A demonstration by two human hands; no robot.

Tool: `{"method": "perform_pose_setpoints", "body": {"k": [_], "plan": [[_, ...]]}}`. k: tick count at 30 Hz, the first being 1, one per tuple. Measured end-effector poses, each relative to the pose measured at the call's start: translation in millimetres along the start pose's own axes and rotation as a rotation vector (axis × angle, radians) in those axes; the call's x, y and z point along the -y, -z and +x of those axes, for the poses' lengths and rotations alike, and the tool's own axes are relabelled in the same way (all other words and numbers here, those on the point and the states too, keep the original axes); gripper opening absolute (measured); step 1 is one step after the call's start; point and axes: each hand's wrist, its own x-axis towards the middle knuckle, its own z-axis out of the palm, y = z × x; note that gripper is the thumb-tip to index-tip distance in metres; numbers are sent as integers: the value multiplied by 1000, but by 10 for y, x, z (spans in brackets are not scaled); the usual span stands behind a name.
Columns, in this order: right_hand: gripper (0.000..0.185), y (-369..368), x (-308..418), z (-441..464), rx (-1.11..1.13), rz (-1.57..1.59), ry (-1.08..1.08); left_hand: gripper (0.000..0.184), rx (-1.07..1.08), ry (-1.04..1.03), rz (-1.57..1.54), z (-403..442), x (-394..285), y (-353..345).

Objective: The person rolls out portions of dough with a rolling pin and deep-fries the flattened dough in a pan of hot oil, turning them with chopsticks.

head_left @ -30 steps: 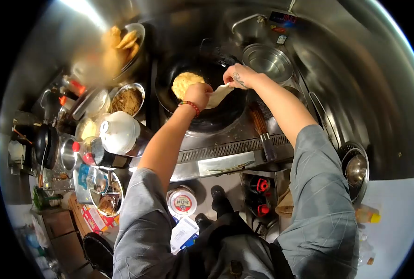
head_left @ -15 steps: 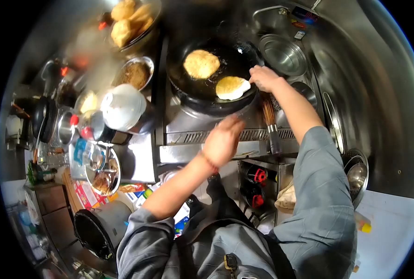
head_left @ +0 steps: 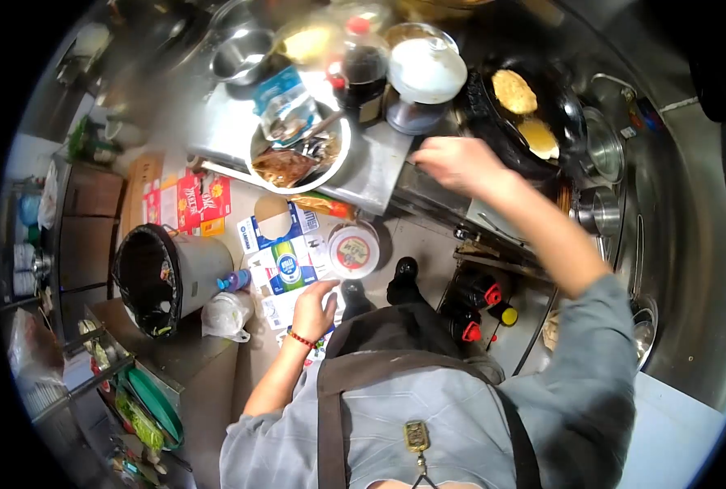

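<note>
My right hand point(head_left: 461, 165) is over the stove's front edge, just right of the metal counter. Its fingers are curled together and slightly blurred; anything in them is hidden. Beyond it, a black pan point(head_left: 572, 122) holds a browned flatbread point(head_left: 514, 91) and a yellow flatbread point(head_left: 539, 138) with a white edge. My left hand point(head_left: 314, 310), with a red beaded bracelet, hangs low beside my body, thumb apart and nothing held. Below it lie flattened cartons point(head_left: 287, 265) on the floor. A round lidded tub point(head_left: 353, 252) stands close to that hand.
A white-lidded container point(head_left: 426, 72), a red-capped dark bottle point(head_left: 359, 75) and a white bowl point(head_left: 344, 155) with a blue packet point(head_left: 284, 102) crowd the counter. A black-lined bin point(head_left: 196, 273) stands on the left. Red-capped bottles point(head_left: 470, 295) sit under the stove.
My view has swung left and down. My right hand has left the flatbread at the pan's edge and moved toward the counter. My left hand has dropped from the stove front to my side.
</note>
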Motion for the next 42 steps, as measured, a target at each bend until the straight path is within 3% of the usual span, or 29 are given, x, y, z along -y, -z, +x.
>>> {"method": "perform_pose_setpoints", "body": {"k": [1, 4, 5, 6, 12, 13, 14, 15, 16, 18, 19, 20, 23, 26, 27, 30, 34, 37, 38, 40, 42], "plan": [[16, -237, 214, 336, 4, 1, -53, 26, -26, 2, -6, -85, 45, 76], [9, -734, 623, 1124, -268, 337, -102, 28, -137, -36, 8, -424, 302, 283], [8, -979, 647, 1330, -364, 357, -77, 27, -181, 56, -73, -546, 409, 356], [10, -890, 843, 1404, -327, 416, -168, 26, -224, 124, -36, -692, 568, 438], [11, -210, 1118, 1482, -647, 357, -64, 26, -525, 428, -99, -1576, 1448, 697], [14, 9, 1072, 1451, -636, 278, -185, 26, -560, 436, -87, -1615, 1409, 770], [15, -26, 792, 1502, -729, 430, -28, 25, -558, 476, -12, -1692, 1374, 804], [19, 189, 1007, 1550, -669, 582, -72, 25, -614, 521, -54, -1804, 1409, 724], [22, 263, 1127, 1609, -724, 675, 23, 26, -682, 500, -71, -1810, 1285, 755], [21, 197, 1183, 1572, -599, 825, -104, 30, -717, 710, -12, -1931, 1235, 759], [19, 55, 1197, 1474, -563, 722, -144, 30, -769, 790, 50, -1976, 1206, 794], [18, -85, 1359, 1546, -544, 716, 7, 30, -786, 858, 100, -2091, 1162, 845], [12, -617, 1869, 1655, -419, 536, 181, 29, -892, 1053, 88, -2596, 1281, 950], [11, -805, 2569, 1675, -286, 418, 428, 26, -1153, 1111, 242, -3413, 1965, 1133], [12, -831, 2781, 1686, -243, 424, 485, 24, -1240, 1064, 299, -3713, 2281, 1315], [13, -1072, 3134, 1754, -188, 367, 559, 22, -1343, 1191, 347, -4341, 2996, 2139], [14, -1520, 3872, 1714, -41, 367, 296, 30, -1142, 1509, 512, -4848, 3791, 3210], [16, -1787, 4392, 1721, 119, 357, 423, 37, -892, 1745, 278, -5014, 4219, 3682], [15, -1804, 4542, 1706, 222, 352, 429, 34, -837, 1731, 299, -5014, 4294, 3725], [18, -1930, 4696, 1700, 217, 350, 427, 27, -654, 1721, 488, -5211, 4914, 3645], [17, -2035, 4687, 1621, 164, 359, 497, 25, -667, 1578, 667, -5336, 5177, 3542]]}}
